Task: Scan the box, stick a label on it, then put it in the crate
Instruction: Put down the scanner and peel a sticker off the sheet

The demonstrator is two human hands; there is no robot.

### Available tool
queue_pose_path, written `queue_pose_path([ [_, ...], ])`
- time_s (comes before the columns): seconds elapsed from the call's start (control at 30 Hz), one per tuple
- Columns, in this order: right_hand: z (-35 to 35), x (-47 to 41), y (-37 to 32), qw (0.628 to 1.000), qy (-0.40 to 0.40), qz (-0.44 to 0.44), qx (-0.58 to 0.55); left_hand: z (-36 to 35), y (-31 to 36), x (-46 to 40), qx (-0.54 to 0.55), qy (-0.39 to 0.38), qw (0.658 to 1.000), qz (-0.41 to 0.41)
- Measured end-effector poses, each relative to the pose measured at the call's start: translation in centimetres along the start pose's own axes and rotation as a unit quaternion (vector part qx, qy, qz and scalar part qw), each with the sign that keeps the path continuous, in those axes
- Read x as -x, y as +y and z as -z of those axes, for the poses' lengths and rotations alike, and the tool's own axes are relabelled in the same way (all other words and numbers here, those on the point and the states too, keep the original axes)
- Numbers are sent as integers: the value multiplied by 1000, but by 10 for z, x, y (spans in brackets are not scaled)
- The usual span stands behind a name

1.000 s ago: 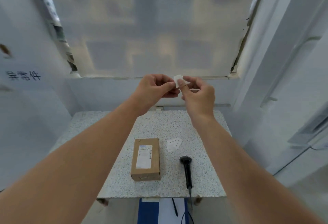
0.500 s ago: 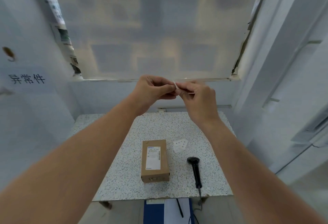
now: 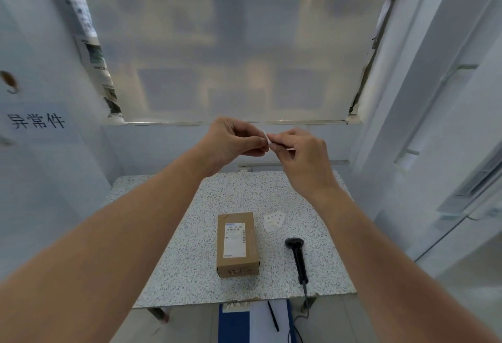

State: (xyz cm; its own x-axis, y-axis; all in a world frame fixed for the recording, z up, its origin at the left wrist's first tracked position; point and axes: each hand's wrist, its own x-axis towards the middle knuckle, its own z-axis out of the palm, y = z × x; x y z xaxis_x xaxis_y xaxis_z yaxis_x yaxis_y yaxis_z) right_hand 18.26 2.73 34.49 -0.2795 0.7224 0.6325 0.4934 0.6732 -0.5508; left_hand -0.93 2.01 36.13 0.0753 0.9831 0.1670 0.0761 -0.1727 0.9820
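We hold our left hand (image 3: 231, 139) and right hand (image 3: 301, 150) raised together above the far edge of the table (image 3: 190, 247), fingertips pinched shut on a small white label (image 3: 265, 136) that stands nearly edge-on between them; whether it is already free of its backing we cannot tell, since our fingers hide most of it. The box (image 3: 237, 245) lies flat near the middle of the table, closer to the front edge, printed face up, with a sheet of labels (image 3: 273, 221) just beside its far right corner and the scanner (image 3: 297, 257) lying to its right, cord running off the front edge. No crate is clearly in view. The risks, as we judge them, lie in the label itself: so small and thin a piece can curl and stick to itself or to a fingertip if both hands keep gripping the sticky side, and it may tear if we pull the two pinches apart unevenly. Bringing it down, we could set it crooked or over the printed barcode on the box. Our right forearm also passes above the scanner, so a careless descent could knock it toward the front edge.
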Motion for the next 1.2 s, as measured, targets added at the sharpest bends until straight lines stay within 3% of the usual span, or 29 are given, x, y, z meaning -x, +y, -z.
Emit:
queue_pose_path([
  [0.57,3,4,2,998,20,-13,-58,0,-2,-1,22,-50,998,34],
  [1.2,11,6,14,999,7,3,-42,-13,-1,-1,-7,-41,999,18],
])
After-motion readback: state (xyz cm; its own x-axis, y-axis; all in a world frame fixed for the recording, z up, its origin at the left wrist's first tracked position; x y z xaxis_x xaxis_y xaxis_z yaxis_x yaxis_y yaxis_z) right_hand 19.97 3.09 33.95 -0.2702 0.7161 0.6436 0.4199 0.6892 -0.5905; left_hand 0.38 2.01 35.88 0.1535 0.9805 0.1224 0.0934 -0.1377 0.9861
